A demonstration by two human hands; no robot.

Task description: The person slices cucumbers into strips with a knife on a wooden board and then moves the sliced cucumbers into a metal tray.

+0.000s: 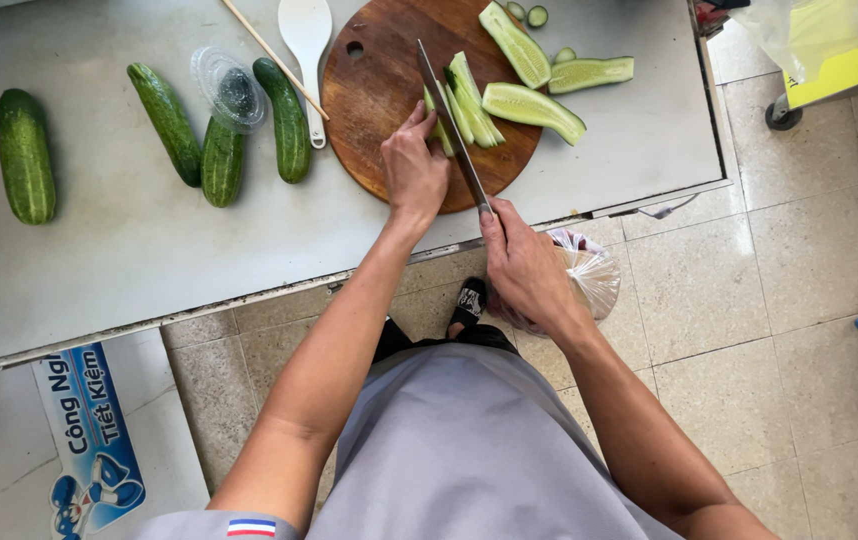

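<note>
My right hand point(524, 265) grips the handle of a long knife point(446, 115) whose blade lies across a round wooden cutting board point(379, 90). My left hand point(414, 165) presses down on cucumber strips point(464, 105) next to the blade. More cucumber halves point(532, 107) lie on the board's right side, one piece point(591, 72) rests just off it, and small end slices point(537, 16) sit at the top.
Several whole cucumbers point(25, 155) lie on the grey table point(139, 250) to the left, with a clear plastic lid point(229, 88), a white rice paddle point(307, 45) and a chopstick point(271, 55). A plastic bag point(589, 275) hangs below the table edge. Tiled floor lies to the right.
</note>
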